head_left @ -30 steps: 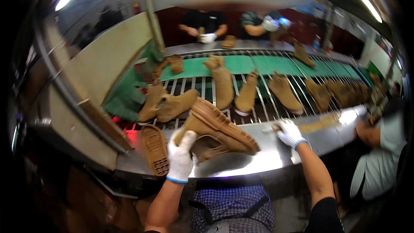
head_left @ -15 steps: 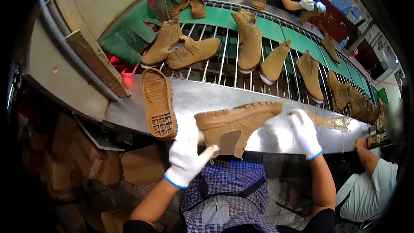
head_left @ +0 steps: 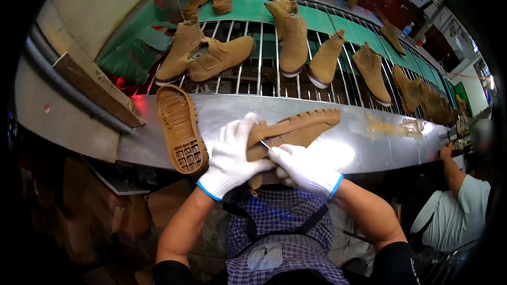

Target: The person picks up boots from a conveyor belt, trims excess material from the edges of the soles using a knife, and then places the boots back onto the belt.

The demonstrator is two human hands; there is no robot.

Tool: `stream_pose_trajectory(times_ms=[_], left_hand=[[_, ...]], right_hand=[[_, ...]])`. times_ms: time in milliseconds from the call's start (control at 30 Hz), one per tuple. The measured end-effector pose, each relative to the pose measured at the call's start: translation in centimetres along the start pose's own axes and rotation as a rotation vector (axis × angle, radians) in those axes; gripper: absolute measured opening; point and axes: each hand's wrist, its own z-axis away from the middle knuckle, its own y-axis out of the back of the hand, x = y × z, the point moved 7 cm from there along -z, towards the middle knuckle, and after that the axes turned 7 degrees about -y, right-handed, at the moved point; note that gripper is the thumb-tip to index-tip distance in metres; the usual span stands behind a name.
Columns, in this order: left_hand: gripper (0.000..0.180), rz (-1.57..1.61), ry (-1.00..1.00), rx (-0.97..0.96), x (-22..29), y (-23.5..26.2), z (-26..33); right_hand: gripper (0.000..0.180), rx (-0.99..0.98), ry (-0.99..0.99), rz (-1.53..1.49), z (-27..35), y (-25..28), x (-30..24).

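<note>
Gripping one tan boot (head_left: 288,133) over the steel ledge (head_left: 338,126), the gloved left hand (head_left: 231,159) and right hand (head_left: 306,169) curl closed around it; a loose sole (head_left: 181,129) lies left of the boot.

Loose sole (head_left: 180,129) crowds left; right seemingly open.

I see a tan boot (head_left: 293,132) lying on its side at the near edge of the steel worktop (head_left: 369,145), sole edge up, its ridged tan tread running from my hands out toward two o'clock. My left grip (head_left: 231,159) wraps its heel end; my right grip (head_left: 306,169), at three o'clock of the left, presses it from below. Both wear white gloves. The shaft hangs hidden under them.
</note>
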Motion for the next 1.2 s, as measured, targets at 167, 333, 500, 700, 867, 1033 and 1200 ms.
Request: stream_pose_trajectory(times_ms=[167, 333, 500, 700, 867, 1033, 1200], left_hand=[[0.105, 0.055, -0.165, 0.105, 0.0, 0.1, 0.5], [0.082, 0.05, -0.259, 0.209, 0.3, 0.5, 0.6], [0.064, 0.024, -0.315, 0.21, 1.0, 0.8, 0.4], [0.058, 0.026, -0.333, 0.225, 1.4, 0.2, 0.2], [0.047, 0.008, -0.349, 0.228, 1.6, 0.6, 0.9], [0.041, -0.103, -0.405, 0.204, 3.1, 1.7, 0.0], [0.064, -0.208, -0.421, 0.018, 5.8, 2.5, -4.1]], right_hand=[[0.04, -0.128, -0.146, -0.435, 0.8, -0.9, 1.7], [0.049, 0.348, 0.197, 0.704, 2.3, 4.9, -0.6], [0.04, 0.409, 0.48, 1.221, 3.9, 5.1, -5.1], [0.045, 0.352, 0.338, 0.87, 2.6, 3.9, -1.6], [0.04, 0.588, 0.444, 1.05, 5.9, 7.9, -2.0], [0.038, 0.696, 0.429, 0.99, 8.1, 9.2, -1.4], [0.038, 0.664, 0.358, 0.984, 7.0, 9.5, 1.0]])
